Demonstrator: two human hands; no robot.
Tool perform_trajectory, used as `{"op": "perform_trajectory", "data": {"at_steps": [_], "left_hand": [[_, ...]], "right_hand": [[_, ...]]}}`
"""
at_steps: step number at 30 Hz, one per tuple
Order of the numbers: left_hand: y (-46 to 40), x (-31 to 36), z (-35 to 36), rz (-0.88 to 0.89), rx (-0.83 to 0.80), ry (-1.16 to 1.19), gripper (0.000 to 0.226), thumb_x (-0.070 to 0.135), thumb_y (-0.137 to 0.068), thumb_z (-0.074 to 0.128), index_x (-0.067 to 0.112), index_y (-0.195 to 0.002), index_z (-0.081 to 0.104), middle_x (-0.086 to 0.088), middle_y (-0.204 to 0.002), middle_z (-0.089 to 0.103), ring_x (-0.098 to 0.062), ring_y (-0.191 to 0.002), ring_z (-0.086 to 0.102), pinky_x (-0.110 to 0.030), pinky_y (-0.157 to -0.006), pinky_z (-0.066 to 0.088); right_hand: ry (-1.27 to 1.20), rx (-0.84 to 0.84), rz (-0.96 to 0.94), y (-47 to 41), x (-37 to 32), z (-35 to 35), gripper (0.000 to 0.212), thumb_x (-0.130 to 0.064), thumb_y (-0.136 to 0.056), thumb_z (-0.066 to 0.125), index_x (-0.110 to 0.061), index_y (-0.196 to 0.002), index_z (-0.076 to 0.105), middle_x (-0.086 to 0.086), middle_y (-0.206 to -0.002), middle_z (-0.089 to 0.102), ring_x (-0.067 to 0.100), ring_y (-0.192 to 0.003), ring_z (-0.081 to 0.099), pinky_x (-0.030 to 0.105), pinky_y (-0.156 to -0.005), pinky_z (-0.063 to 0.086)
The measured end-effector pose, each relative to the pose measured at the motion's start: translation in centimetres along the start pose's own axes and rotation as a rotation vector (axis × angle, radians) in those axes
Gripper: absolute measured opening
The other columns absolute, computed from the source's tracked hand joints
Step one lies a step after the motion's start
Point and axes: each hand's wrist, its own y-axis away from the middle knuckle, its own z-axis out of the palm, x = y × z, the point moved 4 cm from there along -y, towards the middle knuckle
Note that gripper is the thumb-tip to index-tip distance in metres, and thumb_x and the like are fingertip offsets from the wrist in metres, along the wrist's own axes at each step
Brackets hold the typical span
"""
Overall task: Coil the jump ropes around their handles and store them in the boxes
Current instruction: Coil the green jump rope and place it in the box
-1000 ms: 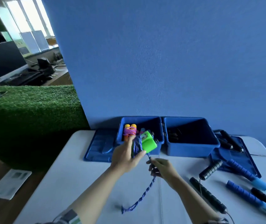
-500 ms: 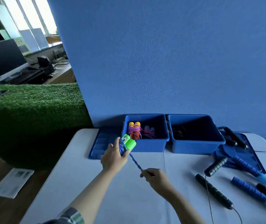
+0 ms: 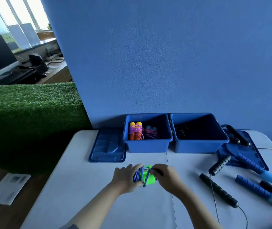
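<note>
Green handles (image 3: 148, 176) gripped between left hand (image 3: 126, 179) and right hand (image 3: 165, 176), fingers curled around them. Blue rope (image 3: 139, 174) coiled over handles, pinched by right fingertips. Boxes (image 3: 148, 146) beyond fingers, well apart.

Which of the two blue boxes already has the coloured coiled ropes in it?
The left box, beside the lid: it holds orange-handled and blue-handled bundles. The right box shows only something dark.

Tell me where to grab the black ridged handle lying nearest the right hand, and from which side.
Grip the black ridged handle around its middle, coming from above with the right hand. It lies flat on the table, its thin cable trailing alongside, so the ridged midsection is clearest.
</note>
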Motion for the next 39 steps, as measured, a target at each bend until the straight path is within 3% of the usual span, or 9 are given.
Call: {"op": "perform_trajectory", "data": {"at_steps": [7,12,17,20,23,25,29,32,39], "left_hand": [[2.2,2.9,-2.2,0.278,-0.04,0.063,0.064,0.053,-0.075,0.069,0.039,-0.131,0.04,0.008,-0.117,0.058,-0.018,-0.108,0.054,-0.034,-0.094,0.032],[2.7,1.7,-3.5,0.305,0.012,0.275,0.073,0.06,-0.072,0.071,0.047,-0.135,0.037,0.022,-0.131,0.053,0.001,-0.118,0.048,-0.025,-0.101,0.027],[2.7,0.2,-4.9,0.236,0.057,0.495,0.069,0.052,-0.068,0.076,0.051,-0.129,0.044,0.029,-0.123,0.056,0.007,-0.112,0.052,-0.024,-0.1,0.041],[2.5,0.2,-5.1,0.242,0.037,0.533,0.066,0.048,-0.07,0.077,0.053,-0.128,0.045,0.03,-0.123,0.056,0.006,-0.111,0.054,-0.025,-0.099,0.043],[2.3,1.0,-4.9,0.243,-0.022,0.661,0.063,0.036,-0.075,0.078,0.056,-0.125,0.046,0.024,-0.116,0.06,-0.008,-0.094,0.065,-0.029,-0.08,0.053],[2.2,1.2,-5.3,0.235,0.002,0.711,0.066,0.033,-0.077,0.077,0.062,-0.126,0.042,0.032,-0.122,0.054,-0.003,-0.103,0.062,-0.024,-0.084,0.05],[1.3,-0.4,-6.4,0.106,0.171,0.803,0.07,0.043,-0.073,0.074,0.068,-0.127,0.036,0.027,-0.137,0.046,0.001,-0.126,0.044,-0.034,-0.11,0.035],[0.7,-1.7,-6.5,-0.044,0.245,0.709,0.065,0.044,-0.074,0.072,0.07,-0.122,0.035,0.026,-0.125,0.05,-0.006,-0.119,0.05,-0.037,-0.103,0.039],[-0.4,-2.2,-4.2,-0.23,0.305,0.521,0.063,0.054,-0.072,0.061,0.066,-0.123,0.027,0.014,-0.107,0.052,-0.015,-0.106,0.056,-0.042,-0.093,0.042]], "right_hand": [[-0.007,0.005,0.031,-0.4,1.5,-0.7,0.011,-0.018,-0.088,0.061,-0.02,-0.079,0.067,-0.011,-0.07,0.061,0.0,-0.062,0.052,0.01,-0.058,0.038],[-0.237,0.112,0.124,-0.6,2.8,-2.3,0.008,-0.022,-0.079,0.074,-0.025,-0.072,0.071,-0.014,-0.062,0.066,-0.002,-0.056,0.053,0.012,-0.056,0.039],[-0.378,0.138,0.208,-0.6,3.5,-1.4,0.016,-0.006,-0.088,0.062,-0.016,-0.089,0.074,-0.009,-0.053,0.058,0.008,-0.05,0.044,0.017,-0.051,0.038],[-0.306,0.075,0.261,-0.7,3.4,-0.3,0.044,0.005,-0.087,0.055,-0.031,-0.068,0.072,-0.008,-0.051,0.055,0.01,-0.051,0.046,0.023,-0.055,0.042],[-0.236,0.002,0.284,-0.6,2.8,0.6,0.048,0.02,-0.079,0.049,-0.022,-0.054,0.054,-0.01,-0.042,0.051,-0.002,-0.044,0.048,0.015,-0.05,0.043],[-0.309,0.023,0.319,-0.5,2.5,1.0,0.041,0.02,-0.082,0.046,-0.013,-0.059,0.057,-0.005,-0.046,0.058,0.004,-0.043,0.054,0.027,-0.052,0.047],[-0.351,-0.037,0.311,0.2,1.9,1.9,0.023,-0.008,-0.093,0.053,-0.015,-0.078,0.067,-0.001,-0.054,0.058,0.009,-0.042,0.049,0.021,-0.048,0.04],[-0.38,-0.026,0.334,0.5,1.8,2.3,0.015,-0.009,-0.09,0.058,-0.004,-0.081,0.069,0.004,-0.06,0.061,0.008,-0.043,0.053,0.019,-0.046,0.039],[-0.05,0.066,0.284,0.2,0.6,2.4,0.009,-0.021,-0.079,0.066,-0.019,-0.072,0.072,-0.003,-0.055,0.062,0.006,-0.047,0.052,0.021,-0.053,0.043]]}}
